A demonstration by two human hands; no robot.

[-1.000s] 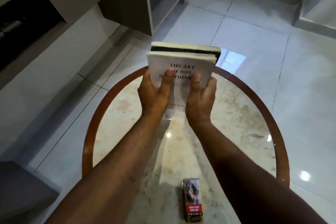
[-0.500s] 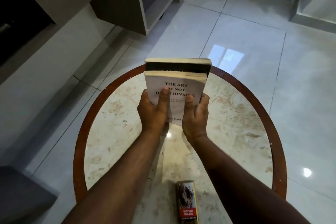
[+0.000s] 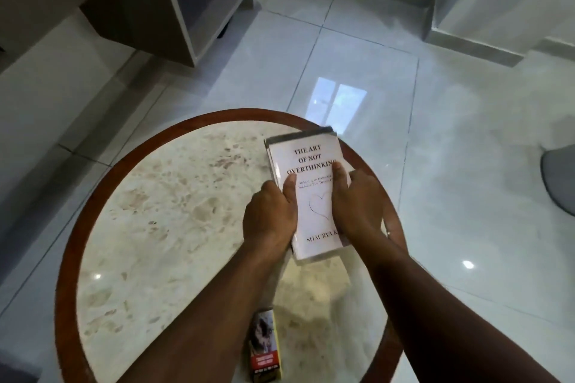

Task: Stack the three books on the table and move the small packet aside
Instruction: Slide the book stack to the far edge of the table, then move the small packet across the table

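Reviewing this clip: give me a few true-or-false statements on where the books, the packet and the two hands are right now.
1. Both hands grip the stack of books. True: left hand and right hand hold its sides.
2. The top cover is black. False: it is white, with a heart outline.
3. The small packet lies at the near edge of the table, apart from the books. True.
4. The stack sits on the table's left side. False: it is at the far right, by the rim.
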